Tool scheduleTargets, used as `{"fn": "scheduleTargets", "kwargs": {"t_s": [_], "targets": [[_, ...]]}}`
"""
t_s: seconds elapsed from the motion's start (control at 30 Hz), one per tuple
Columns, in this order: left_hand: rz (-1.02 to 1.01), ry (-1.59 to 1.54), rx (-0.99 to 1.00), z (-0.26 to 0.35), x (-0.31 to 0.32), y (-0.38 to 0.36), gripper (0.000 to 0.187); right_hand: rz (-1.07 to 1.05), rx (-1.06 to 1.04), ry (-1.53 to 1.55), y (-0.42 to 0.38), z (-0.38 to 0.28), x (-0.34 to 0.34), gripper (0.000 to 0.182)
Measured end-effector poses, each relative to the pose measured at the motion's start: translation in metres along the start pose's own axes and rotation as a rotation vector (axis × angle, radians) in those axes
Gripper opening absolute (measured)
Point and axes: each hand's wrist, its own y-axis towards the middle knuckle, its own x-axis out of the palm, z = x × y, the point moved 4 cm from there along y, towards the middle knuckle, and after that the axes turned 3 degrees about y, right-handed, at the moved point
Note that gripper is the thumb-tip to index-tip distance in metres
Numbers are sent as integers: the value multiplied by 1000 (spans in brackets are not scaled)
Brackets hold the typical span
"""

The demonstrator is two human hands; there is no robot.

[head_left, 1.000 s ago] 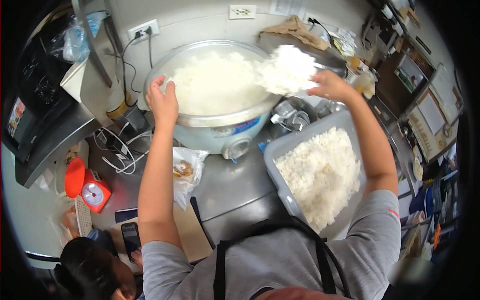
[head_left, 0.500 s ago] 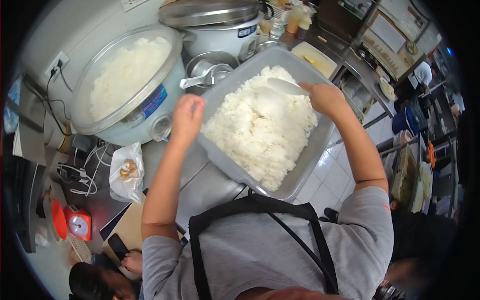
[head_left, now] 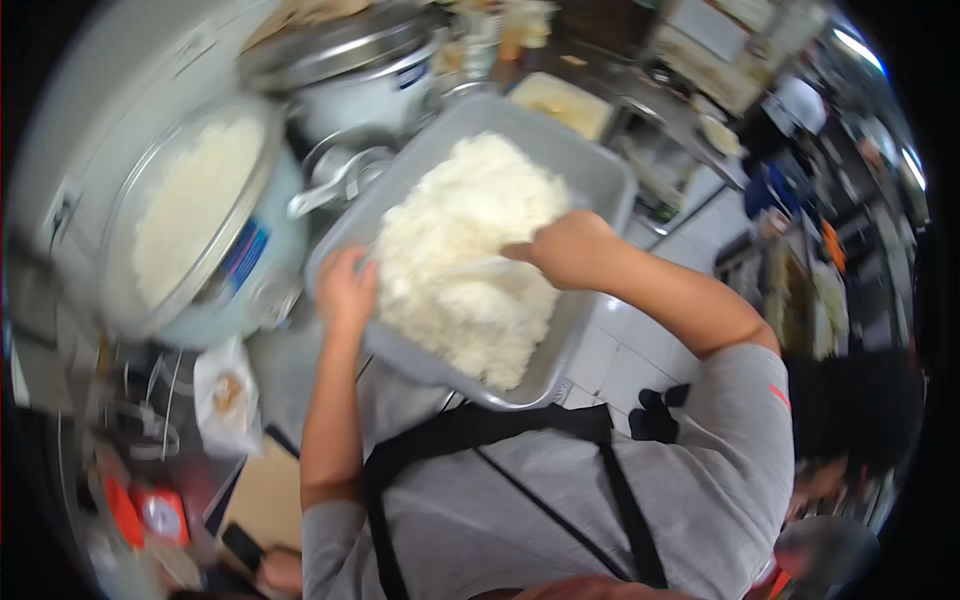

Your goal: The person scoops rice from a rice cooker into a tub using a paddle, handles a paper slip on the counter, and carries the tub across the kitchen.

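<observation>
A grey plastic tub (head_left: 574, 338) holds a large heap of cooked white rice (head_left: 470, 190). My left hand (head_left: 347, 290) grips the tub's left rim. Inside the tub, my right hand (head_left: 575, 250) is closed on a rice paddle (head_left: 487, 266). Its pale blade is blurred and partly sunk in the rice, so its edges are hard to make out.
Left of the tub stands a big rice cooker (head_left: 185, 220) full of rice. Behind are a lidded cooker (head_left: 365, 100), a metal pot with a ladle (head_left: 325, 192) and a cutting board (head_left: 562, 104). A plastic bag (head_left: 225, 400), red scale (head_left: 160, 515) and another person's hand (head_left: 280, 570) are at lower left.
My left hand has come down onto the tub's left rim. My right hand has moved left and nearer to me, pushing the paddle into the rice. The camera view has shifted.
</observation>
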Motion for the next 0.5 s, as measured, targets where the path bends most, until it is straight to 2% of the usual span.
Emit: {"fn": "scheduleTargets", "kwargs": {"t_s": [0.07, 0.1, 0.13, 0.17, 0.27, 0.37, 0.4, 0.5], "targets": [[47, -42, -27, -3, 6, -1, 21, 112, 159, -53, 5, 24, -1, 32], [12, -13, -32, -2, 5, 0, 18, 144, 240, -80, 29, 36, 13, 31], [-40, 8, -21, 2, 3, 2, 16, 75, 270, -59, 60, 46, 43, 23], [-87, 44, -24, 3, 2, 3, 14, 126, 335, -26, 80, 45, 64, 21], [-97, 29, -18, 7, -2, 3, 8, 128, 428, 280, 108, 52, 85, 22], [-99, 13, 54, -3, 6, 2, 8, 111, 475, 491, 108, 93, 85, 24], [-93, 25, 64, -4, 4, 0, 10, 38, 465, 440, 106, 101, 83, 24], [-68, 61, 56, 3, 2, 1, 14, 93, 523, 372, 53, 74, 20, 23]]}}
